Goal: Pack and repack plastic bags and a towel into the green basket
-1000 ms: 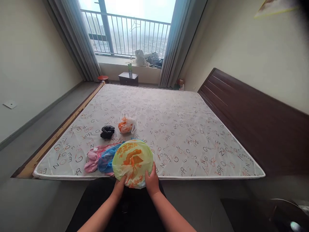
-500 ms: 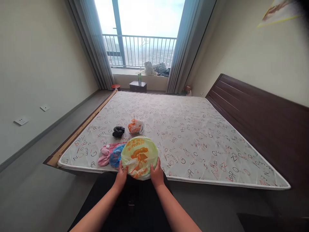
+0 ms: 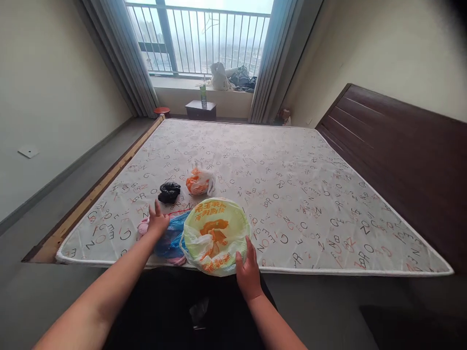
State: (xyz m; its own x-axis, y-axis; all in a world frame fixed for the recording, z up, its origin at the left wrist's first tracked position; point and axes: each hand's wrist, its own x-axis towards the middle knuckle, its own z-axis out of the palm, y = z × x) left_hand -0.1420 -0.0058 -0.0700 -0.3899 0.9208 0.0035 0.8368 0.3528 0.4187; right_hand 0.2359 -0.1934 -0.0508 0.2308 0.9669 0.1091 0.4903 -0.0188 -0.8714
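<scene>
A translucent plastic bag (image 3: 215, 233) with orange print is drawn over a flat, round, pale green thing at the mattress's front edge. My right hand (image 3: 250, 272) grips its right rim, thumb on top. Away from it, my left hand (image 3: 158, 222) reaches out with fingers apart and holds nothing. Beneath and beside that hand lie a blue plastic bag (image 3: 170, 243) and a pink cloth-like thing (image 3: 143, 226), partly hidden. Just beyond the left fingertips sits a bunched black plastic bag (image 3: 170, 192). To its right is a knotted white-and-orange plastic bag (image 3: 200, 182).
The letter-printed mattress (image 3: 292, 194) stretches ahead, with a wooden bed frame (image 3: 98, 187) along its left and a dark headboard (image 3: 394, 126) at right. A small nightstand (image 3: 200, 112) with a green bottle (image 3: 203, 96) stands beyond, below the window.
My left hand has let go of the round bagged thing and moved left and up toward the black bag. My right hand keeps its hold. The view has tilted down.
</scene>
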